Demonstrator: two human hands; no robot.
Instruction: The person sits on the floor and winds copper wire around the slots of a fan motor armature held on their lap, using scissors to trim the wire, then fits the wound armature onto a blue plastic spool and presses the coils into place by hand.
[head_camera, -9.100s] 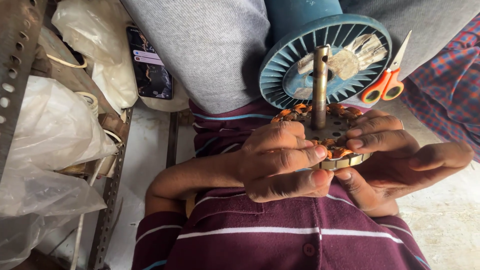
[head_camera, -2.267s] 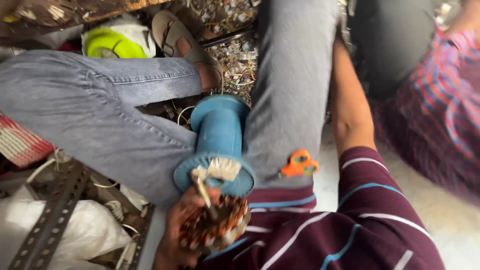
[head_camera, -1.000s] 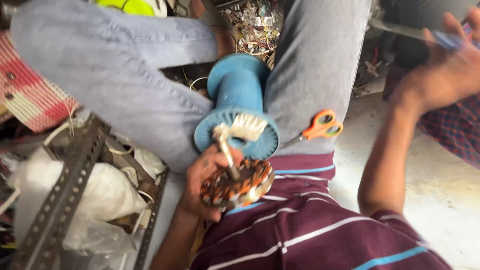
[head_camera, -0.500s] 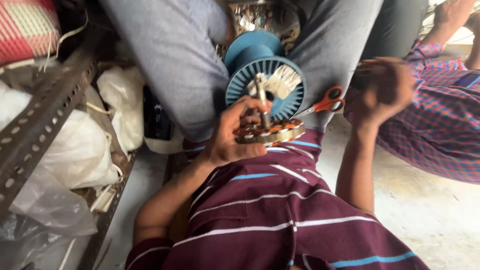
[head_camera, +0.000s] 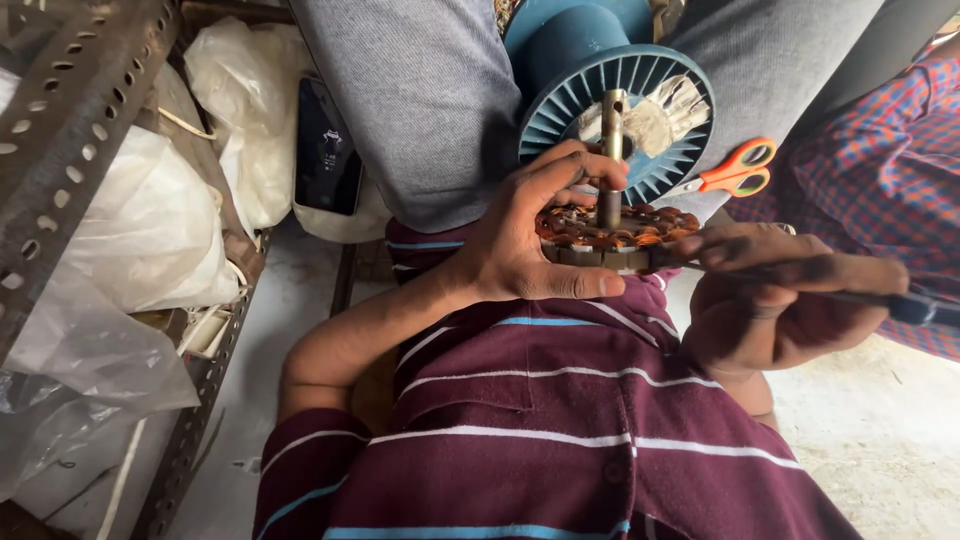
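A round motor stator (head_camera: 618, 238) with copper windings and an upright metal shaft (head_camera: 610, 150) rests against my maroon striped shirt. My left hand (head_camera: 530, 235) grips its near rim, fingers curled over the top beside the shaft. My right hand (head_camera: 775, 300) is closed around a thin dark tool (head_camera: 900, 305) with a blue handle end. The tool's tip reaches the right edge of the stator. Behind the stator stands a blue ribbed spool (head_camera: 600, 80) with pale material on its face.
Orange-handled scissors (head_camera: 735, 172) lie right of the spool. Grey trouser legs (head_camera: 420, 100) of another person flank the spool. A checked sleeve (head_camera: 890, 170) is at far right. A dark phone (head_camera: 325, 145), white plastic bags (head_camera: 150, 230) and a perforated metal angle rack (head_camera: 70, 130) fill the left.
My right hand came back from the far right holding the thin tool and now sits at the stator's right edge. My left hand has kept hold of the stator throughout.
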